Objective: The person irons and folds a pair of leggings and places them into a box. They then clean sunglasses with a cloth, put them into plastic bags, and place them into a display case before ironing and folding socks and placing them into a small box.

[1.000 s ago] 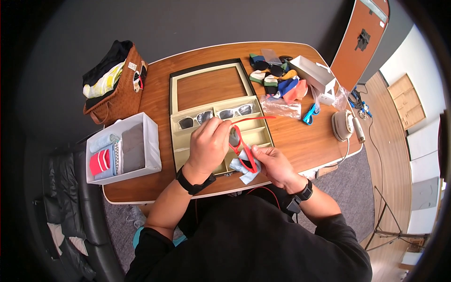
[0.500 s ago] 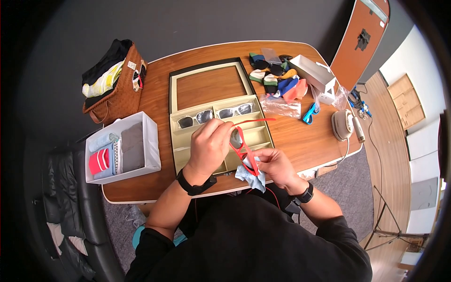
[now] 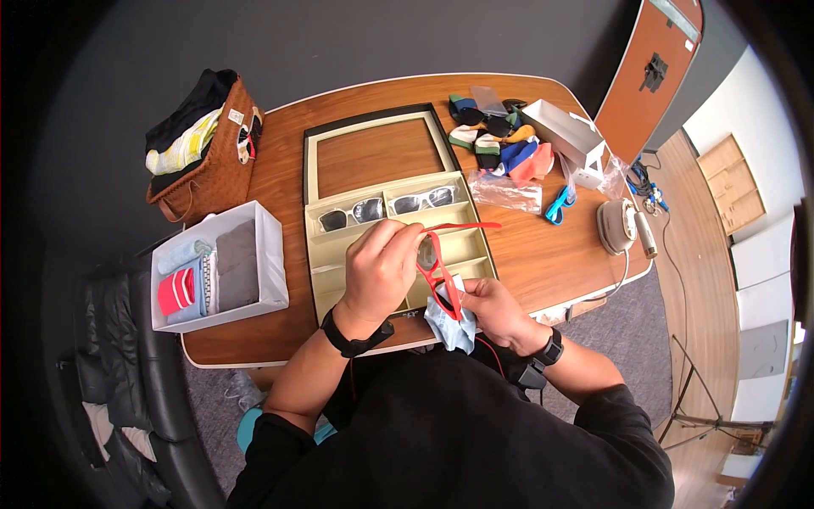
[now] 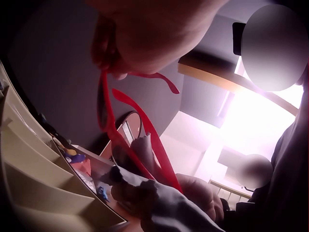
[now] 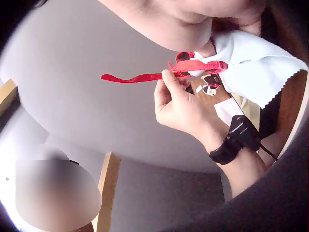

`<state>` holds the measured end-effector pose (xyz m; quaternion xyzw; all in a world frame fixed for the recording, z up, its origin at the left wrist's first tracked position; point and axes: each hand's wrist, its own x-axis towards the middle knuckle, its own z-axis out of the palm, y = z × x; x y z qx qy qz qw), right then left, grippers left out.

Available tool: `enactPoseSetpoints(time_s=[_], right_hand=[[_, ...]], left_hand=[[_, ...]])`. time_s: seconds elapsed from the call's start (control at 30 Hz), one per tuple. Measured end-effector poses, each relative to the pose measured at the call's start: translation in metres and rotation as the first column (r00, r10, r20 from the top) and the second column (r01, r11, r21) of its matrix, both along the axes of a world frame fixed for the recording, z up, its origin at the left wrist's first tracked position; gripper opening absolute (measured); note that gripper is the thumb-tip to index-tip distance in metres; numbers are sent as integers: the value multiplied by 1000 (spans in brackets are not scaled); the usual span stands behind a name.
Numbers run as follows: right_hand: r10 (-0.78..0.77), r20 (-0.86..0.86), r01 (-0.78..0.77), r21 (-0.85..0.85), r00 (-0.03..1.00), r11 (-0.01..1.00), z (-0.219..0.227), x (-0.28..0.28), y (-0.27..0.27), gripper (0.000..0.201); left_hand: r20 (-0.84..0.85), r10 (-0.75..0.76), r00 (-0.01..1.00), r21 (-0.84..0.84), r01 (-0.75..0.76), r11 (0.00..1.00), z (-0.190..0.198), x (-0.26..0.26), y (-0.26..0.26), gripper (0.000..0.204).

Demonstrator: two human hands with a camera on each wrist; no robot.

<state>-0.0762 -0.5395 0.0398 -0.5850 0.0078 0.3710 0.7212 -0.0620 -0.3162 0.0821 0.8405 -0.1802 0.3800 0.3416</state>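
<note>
My left hand (image 3: 379,265) pinches red-framed sunglasses (image 3: 435,270) near one hinge, above the front of a cream compartment case (image 3: 454,188). One red temple sticks out to the right in the head view. My right hand (image 3: 500,312) holds a pale blue cloth (image 3: 451,329) around the other lens, thumb on top. In the right wrist view the cloth (image 5: 256,63) hangs with a zigzag edge beside the red frame (image 5: 193,66). Two pairs of clear-framed sunglasses (image 3: 424,199) lie in the case's back row. Fingertips under the cloth are hidden.
Left of the case stands a white box (image 3: 273,280) of folded cloths, with a brown basket (image 3: 229,161) of clothes behind. Back right are colourful socks (image 3: 509,153), a white carton (image 3: 568,136) and blue sunglasses (image 3: 559,206). A white garment steamer (image 3: 616,227) stands at the right edge.
My right hand with the cloth has shifted slightly lower along the red frame, and the cloth hangs further down. My left hand keeps its grip almost in place.
</note>
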Motion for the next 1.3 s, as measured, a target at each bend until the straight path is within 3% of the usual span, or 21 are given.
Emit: enactPoseSetpoints(time_s=[0.23, 0.73, 0.9, 1.1, 1.2, 1.3], right_hand=[[-49, -9, 49, 36, 999, 998, -16, 4, 4, 24], [-20, -23, 22, 61, 1000, 998, 5, 4, 7, 14], [-64, 5, 64, 79, 998, 995, -3, 0, 7, 22], [57, 32, -59, 79, 998, 995, 3, 2, 0, 20], [164, -62, -142, 267, 985, 953, 17, 2, -3, 21], [150, -65, -132, 221, 987, 966, 4, 2, -3, 19]], left_hand=[[3, -63, 998, 5, 63, 998, 0, -3, 0, 12], [-47, -59, 997, -38, 57, 998, -4, -6, 1, 11], [-41, -57, 998, -8, 57, 998, -3, -10, 3, 14], [-57, -55, 997, 6, 56, 998, -3, -12, 8, 15], [-64, -45, 997, 5, 45, 999, -1, -13, 8, 16], [-10, -45, 999, 57, 46, 997, 6, -16, 6, 19]])
